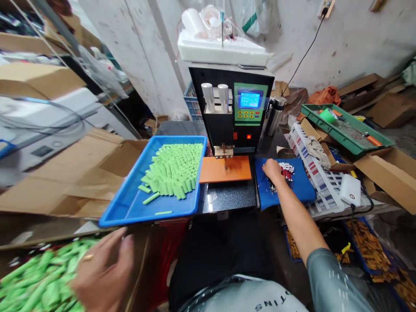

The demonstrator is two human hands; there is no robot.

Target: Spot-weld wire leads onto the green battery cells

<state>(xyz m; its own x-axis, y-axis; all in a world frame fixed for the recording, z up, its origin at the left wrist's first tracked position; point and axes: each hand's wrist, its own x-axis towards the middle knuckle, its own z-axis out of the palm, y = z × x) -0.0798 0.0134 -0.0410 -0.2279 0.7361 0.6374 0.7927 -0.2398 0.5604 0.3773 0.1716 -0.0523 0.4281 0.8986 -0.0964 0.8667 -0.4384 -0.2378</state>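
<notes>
My left hand [105,268], slightly blurred, is over a heap of green wrapped pieces [42,277] at the lower left. Its thumb and fingers are apart and nothing shows between them. On the blue cloth [268,200] at the right, my right hand [272,170] touches a bundle of thin wires with white connectors [287,168]. Its fingers are bent together, and what they pinch is too small to make out. Between the hands stands a black machine [219,128] with a lit screen, above an orange board [224,170]. Green cylinders [175,167] fill much of a blue tray [130,212].
A green tray [349,141] with tools lies at the right, behind a white basket [315,173] and a white power bank [350,190]. Open cardboard [74,177] is on the left. A metal flask [275,116] stands beside the machine. Bins of brown pieces [367,245] sit low right.
</notes>
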